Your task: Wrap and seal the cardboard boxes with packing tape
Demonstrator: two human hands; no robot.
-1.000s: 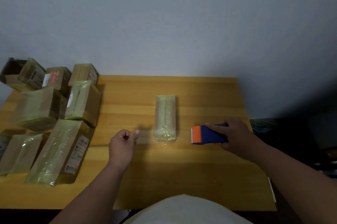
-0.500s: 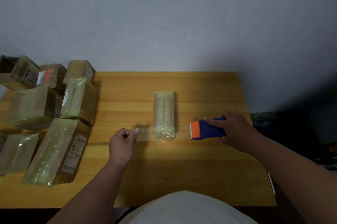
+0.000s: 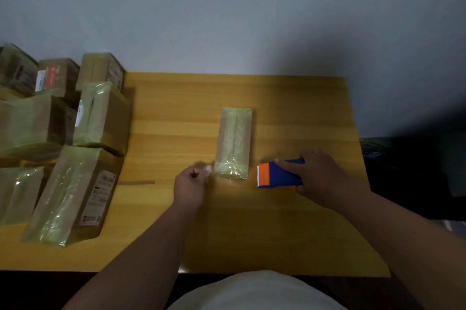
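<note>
Clearly the right hand holds the tape dispenser on the tabletop; the left hand, curled, seems to pinch the tape end beside the box; keep tape taut and low; box lies mid-tabletop, glossy, already wrapped.

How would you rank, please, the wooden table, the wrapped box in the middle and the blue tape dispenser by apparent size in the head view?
1. wooden table
2. wrapped box
3. blue tape dispenser, partly hidden under the right hand, so its full extent is unsure.
</note>
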